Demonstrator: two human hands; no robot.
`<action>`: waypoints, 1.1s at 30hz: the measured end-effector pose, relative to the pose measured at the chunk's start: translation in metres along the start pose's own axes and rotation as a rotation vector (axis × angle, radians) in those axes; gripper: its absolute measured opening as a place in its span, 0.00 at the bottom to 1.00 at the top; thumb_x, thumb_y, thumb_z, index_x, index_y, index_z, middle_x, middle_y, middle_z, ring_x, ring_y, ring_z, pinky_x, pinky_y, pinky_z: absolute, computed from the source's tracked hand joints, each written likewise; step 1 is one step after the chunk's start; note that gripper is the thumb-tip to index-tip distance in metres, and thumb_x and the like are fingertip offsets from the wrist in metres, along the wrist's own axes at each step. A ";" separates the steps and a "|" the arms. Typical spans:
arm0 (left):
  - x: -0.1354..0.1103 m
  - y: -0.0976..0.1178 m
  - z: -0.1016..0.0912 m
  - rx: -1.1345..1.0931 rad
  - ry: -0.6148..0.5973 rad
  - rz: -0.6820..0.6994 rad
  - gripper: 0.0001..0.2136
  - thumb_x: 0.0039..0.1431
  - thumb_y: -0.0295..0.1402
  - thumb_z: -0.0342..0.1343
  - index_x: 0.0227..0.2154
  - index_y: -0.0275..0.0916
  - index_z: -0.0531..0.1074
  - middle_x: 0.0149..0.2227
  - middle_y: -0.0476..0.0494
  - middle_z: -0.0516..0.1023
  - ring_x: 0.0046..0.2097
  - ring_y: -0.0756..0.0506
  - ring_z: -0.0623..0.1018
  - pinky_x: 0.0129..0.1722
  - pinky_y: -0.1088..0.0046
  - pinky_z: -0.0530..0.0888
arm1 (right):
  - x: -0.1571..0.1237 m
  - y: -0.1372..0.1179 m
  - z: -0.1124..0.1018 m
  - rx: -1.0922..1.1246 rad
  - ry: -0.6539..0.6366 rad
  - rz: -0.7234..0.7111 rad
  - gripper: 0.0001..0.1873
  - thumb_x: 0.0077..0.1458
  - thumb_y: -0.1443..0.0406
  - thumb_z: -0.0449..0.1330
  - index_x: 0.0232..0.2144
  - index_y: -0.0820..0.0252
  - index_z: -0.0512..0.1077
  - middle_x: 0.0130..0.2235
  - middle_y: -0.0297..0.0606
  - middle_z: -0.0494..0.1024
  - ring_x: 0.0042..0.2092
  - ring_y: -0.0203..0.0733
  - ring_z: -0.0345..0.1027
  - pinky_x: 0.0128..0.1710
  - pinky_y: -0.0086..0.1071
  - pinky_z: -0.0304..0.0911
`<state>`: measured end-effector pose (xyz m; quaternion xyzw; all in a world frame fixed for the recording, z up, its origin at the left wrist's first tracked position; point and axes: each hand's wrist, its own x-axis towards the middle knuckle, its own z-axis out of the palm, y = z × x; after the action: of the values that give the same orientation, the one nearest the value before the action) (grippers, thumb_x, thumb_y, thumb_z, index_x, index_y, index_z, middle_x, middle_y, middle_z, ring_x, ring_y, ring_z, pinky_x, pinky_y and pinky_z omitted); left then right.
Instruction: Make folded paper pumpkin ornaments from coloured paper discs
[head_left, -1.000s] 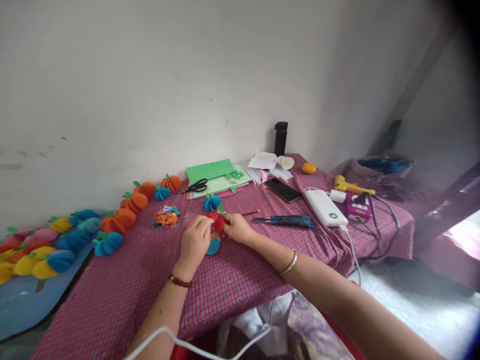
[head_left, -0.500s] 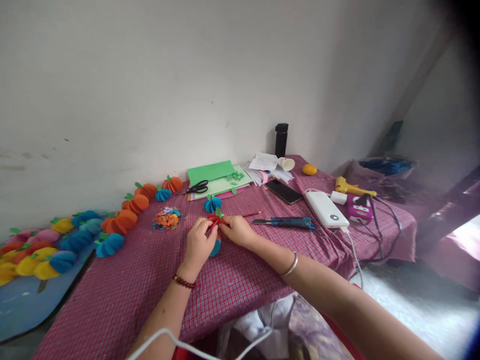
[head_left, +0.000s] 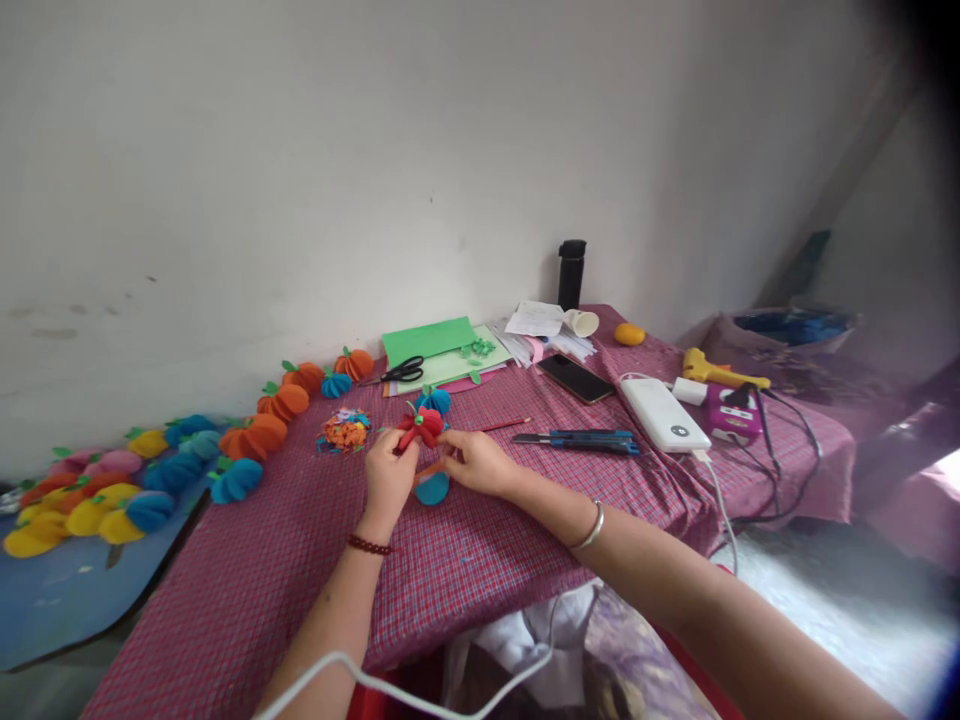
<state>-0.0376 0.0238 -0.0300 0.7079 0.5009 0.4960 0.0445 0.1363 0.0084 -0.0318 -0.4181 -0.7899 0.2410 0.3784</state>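
A red folded-paper pumpkin (head_left: 421,426) with a small green top is between my hands, raised off the cloth. My left hand (head_left: 390,468) is closed on its left side, thumb toward me. At its lower right edge is my right hand (head_left: 478,463), fingers bent in a pinch against the paper. Beneath them on the cloth lies a blue paper piece (head_left: 433,489), with an orange strip (head_left: 429,470) partly hidden by the fingers. Just behind the red one stands a blue paper pumpkin (head_left: 435,400).
Paper scraps (head_left: 345,430), scissors (head_left: 403,370) and green sheets (head_left: 427,342) lie beyond my left hand. Rightward are a pencil (head_left: 506,425), cutters (head_left: 589,440), a phone (head_left: 576,378), a power bank (head_left: 664,412) and a yellow glue gun (head_left: 724,372). Finished pumpkins (head_left: 255,437) line the left.
The red pumpkin has been raised and tilted so its green top faces me more. My right hand has shifted to its lower edge, and the view has turned slightly left.
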 end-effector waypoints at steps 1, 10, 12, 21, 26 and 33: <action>0.001 -0.002 -0.001 -0.007 0.011 -0.024 0.07 0.54 0.30 0.55 0.22 0.39 0.68 0.23 0.52 0.68 0.27 0.51 0.67 0.30 0.76 0.64 | 0.001 0.001 0.000 0.044 0.016 0.004 0.13 0.53 0.71 0.55 0.40 0.60 0.74 0.31 0.34 0.78 0.29 0.34 0.68 0.30 0.24 0.57; 0.004 -0.011 -0.003 -0.085 -0.027 -0.188 0.14 0.53 0.41 0.56 0.19 0.37 0.69 0.19 0.55 0.61 0.24 0.52 0.62 0.26 0.76 0.59 | 0.005 0.007 0.003 0.301 0.201 0.002 0.11 0.54 0.69 0.53 0.35 0.63 0.75 0.31 0.34 0.77 0.32 0.35 0.68 0.34 0.26 0.62; 0.004 -0.009 -0.003 -0.100 -0.042 -0.195 0.13 0.53 0.41 0.55 0.20 0.37 0.70 0.19 0.54 0.63 0.24 0.51 0.63 0.26 0.76 0.59 | 0.005 0.006 0.003 0.344 0.211 -0.003 0.11 0.54 0.69 0.53 0.35 0.63 0.75 0.31 0.35 0.77 0.32 0.35 0.68 0.34 0.26 0.62; 0.003 -0.007 -0.002 -0.157 -0.087 -0.191 0.13 0.55 0.39 0.55 0.25 0.35 0.75 0.23 0.52 0.68 0.28 0.50 0.67 0.29 0.76 0.62 | 0.005 0.005 0.002 0.353 0.166 -0.014 0.14 0.55 0.69 0.53 0.40 0.64 0.76 0.32 0.36 0.77 0.30 0.34 0.67 0.33 0.26 0.62; 0.003 -0.009 -0.001 -0.184 -0.106 -0.190 0.13 0.55 0.40 0.56 0.26 0.34 0.76 0.23 0.51 0.69 0.29 0.50 0.68 0.30 0.76 0.63 | 0.006 0.007 0.003 0.344 0.184 -0.022 0.13 0.55 0.69 0.53 0.38 0.64 0.76 0.30 0.35 0.76 0.29 0.34 0.67 0.31 0.26 0.61; 0.002 -0.011 -0.002 -0.206 -0.145 -0.191 0.12 0.55 0.39 0.56 0.26 0.35 0.76 0.24 0.51 0.70 0.28 0.50 0.68 0.29 0.77 0.63 | 0.007 0.010 0.004 0.285 0.231 -0.016 0.12 0.55 0.69 0.52 0.37 0.63 0.75 0.30 0.35 0.76 0.30 0.35 0.67 0.31 0.26 0.60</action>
<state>-0.0458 0.0300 -0.0339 0.6825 0.5079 0.4860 0.2001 0.1354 0.0197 -0.0386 -0.3790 -0.7023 0.2977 0.5239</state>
